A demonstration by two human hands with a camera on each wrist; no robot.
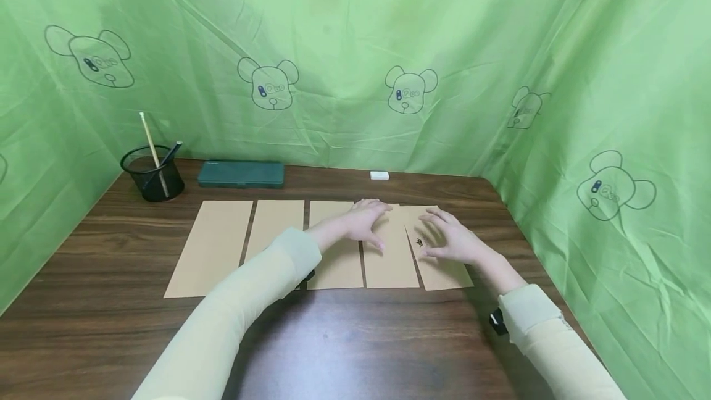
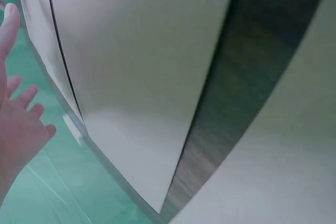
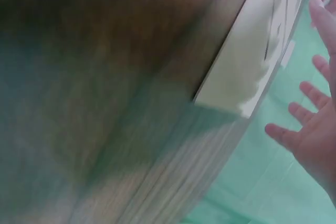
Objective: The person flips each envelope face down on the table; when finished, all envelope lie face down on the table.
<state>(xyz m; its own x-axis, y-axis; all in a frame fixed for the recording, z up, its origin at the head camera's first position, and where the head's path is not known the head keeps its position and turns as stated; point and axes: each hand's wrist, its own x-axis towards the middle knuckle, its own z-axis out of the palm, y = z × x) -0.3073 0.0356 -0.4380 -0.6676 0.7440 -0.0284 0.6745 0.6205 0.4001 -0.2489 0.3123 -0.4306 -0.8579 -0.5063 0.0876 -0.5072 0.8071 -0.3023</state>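
Note:
Several flat kraft-brown rectangles (image 1: 211, 252) lie in a row across the table; whether they are sheets or thin notebooks I cannot tell. My left hand (image 1: 363, 221) is over the upper part of the fourth rectangle (image 1: 391, 264), fingers spread and thumb apart, holding nothing. Over the rightmost rectangle (image 1: 444, 276), which sits slightly askew and bears a small dark crown mark (image 1: 419, 242), is my right hand (image 1: 452, 239), its fingers apart and loosely bent. Both wrist views show spread fingers with nothing gripped. Contact with the paper cannot be made out.
A black mesh pen cup (image 1: 161, 181) with a pencil and a pen stands at the back left. Beside it lies a dark green case (image 1: 241, 175). A white eraser-like block (image 1: 379, 175) is at the back edge. Green curtains (image 1: 333, 36) enclose the brown table (image 1: 355, 344).

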